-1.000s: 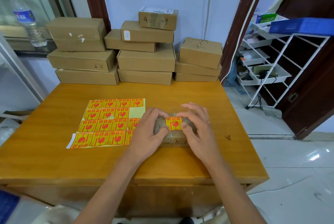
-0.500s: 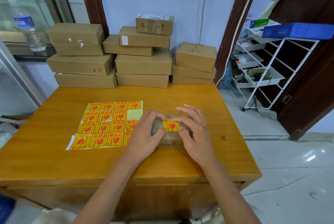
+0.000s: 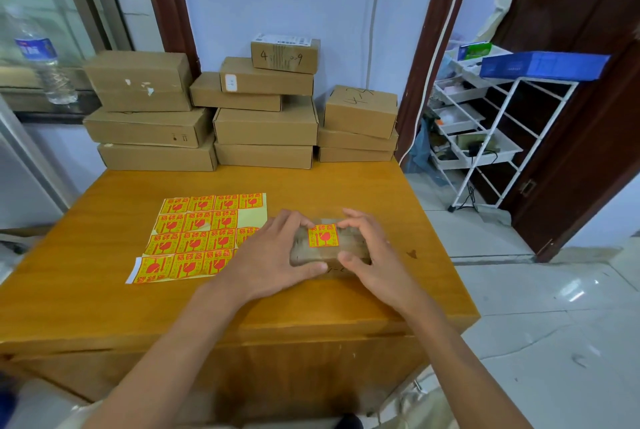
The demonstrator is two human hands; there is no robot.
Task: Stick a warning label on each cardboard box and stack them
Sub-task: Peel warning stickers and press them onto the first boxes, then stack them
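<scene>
A small cardboard box [image 3: 329, 250] sits on the wooden worktop [image 3: 104, 297], just right of the frame's centre. A red and yellow warning label [image 3: 322, 234] is stuck on its top. The left hand [image 3: 273, 260] and right hand [image 3: 375, 255] each curl a grip around one end of the box, thumbs on its near edge. A sheet of labels [image 3: 194, 238] lies just left. More boxes [image 3: 265, 127] are stacked at upper centre.

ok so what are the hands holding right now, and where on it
Both hold the small cardboard box on the table. The left hand grips its left end, the right hand its right end, thumbs on the near side, fingers beside the warning label.
</scene>
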